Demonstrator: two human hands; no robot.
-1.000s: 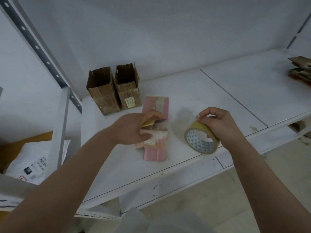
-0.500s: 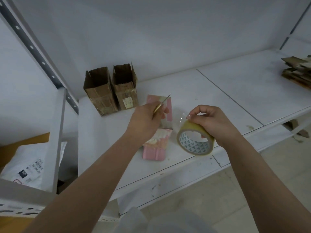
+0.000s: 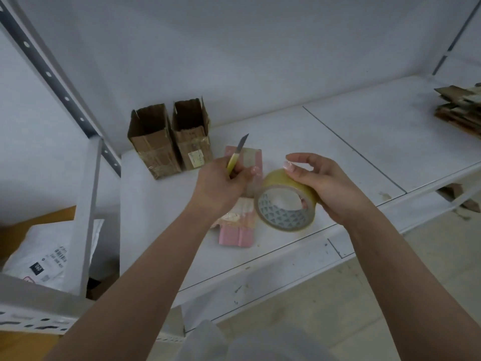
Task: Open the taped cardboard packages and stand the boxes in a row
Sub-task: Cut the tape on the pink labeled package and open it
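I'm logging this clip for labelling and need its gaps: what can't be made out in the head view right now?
- Pink package: its middle is hidden by the left hand and tape roll.
- Knife: the handle's lower end is inside the left hand's grip.
- Label on the right box: print too small to read.
- Cardboard stack: cut off by the right edge.
- Box insides: too dark to tell any contents.

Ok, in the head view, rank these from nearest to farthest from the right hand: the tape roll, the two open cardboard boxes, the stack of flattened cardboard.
1. Tape roll: gripped by the right hand itself.
2. Open cardboard boxes: standing side by side at the shelf's back left, beyond the left hand.
3. Flattened cardboard stack: at the shelf's far right edge.
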